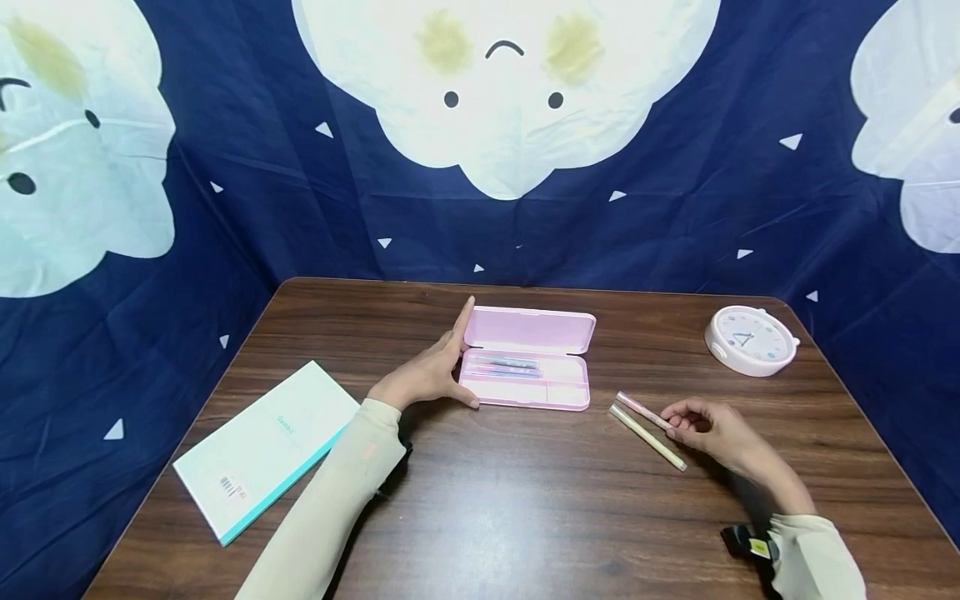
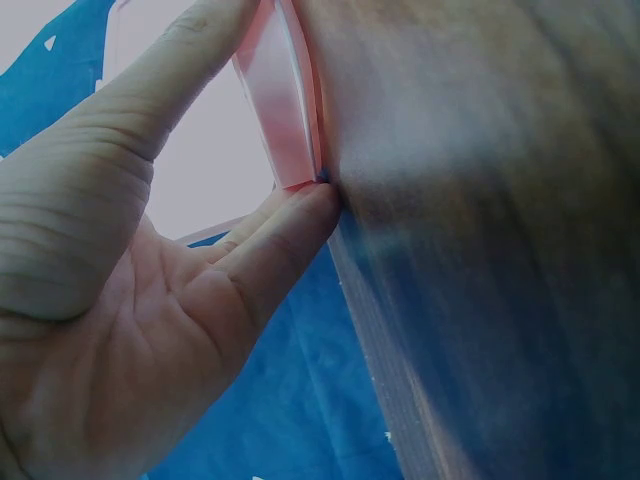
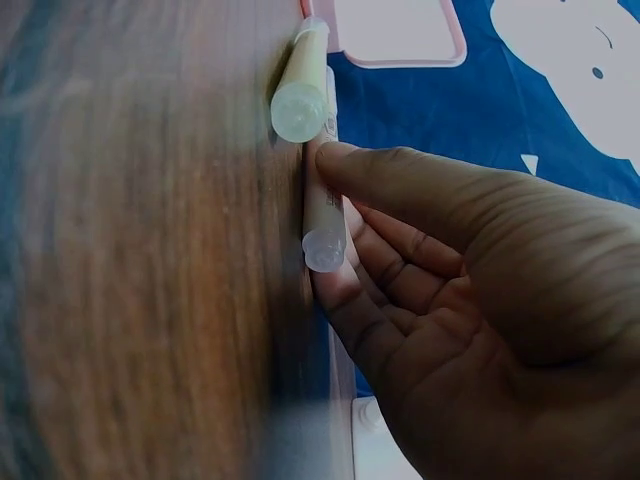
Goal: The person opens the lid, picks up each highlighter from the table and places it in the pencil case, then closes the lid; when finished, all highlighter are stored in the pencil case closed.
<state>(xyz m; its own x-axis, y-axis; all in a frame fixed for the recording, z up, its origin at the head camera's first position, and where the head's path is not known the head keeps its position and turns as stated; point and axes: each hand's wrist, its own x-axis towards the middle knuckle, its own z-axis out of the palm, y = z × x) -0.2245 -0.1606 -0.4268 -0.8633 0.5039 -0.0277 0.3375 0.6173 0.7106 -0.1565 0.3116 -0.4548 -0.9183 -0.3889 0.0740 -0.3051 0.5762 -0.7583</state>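
Observation:
A pink pencil case (image 1: 567, 367) lies with its lid raised back, and several slim pens (image 1: 506, 367) rest in its long compartment. My left hand (image 1: 433, 372) is at the case's left end, thumb at the near corner and straight fingers along the side; the left wrist view shows the fingertips against the pink edge. On the right, my right hand (image 1: 712, 429) pinches a pink pen (image 1: 636, 406) with clear ends between thumb and fingers, low over the tabletop. Beside it, nearly parallel, a pale yellow pen (image 3: 303, 80) lies on the wood.
A white box-shaped item with a turquoise side (image 1: 273, 446) lies at the left of the brown wooden table (image 1: 495, 517). A white round clock (image 1: 752, 340) is at the back right. Dark blue cloth (image 1: 247, 167) with cloud faces hangs behind the table.

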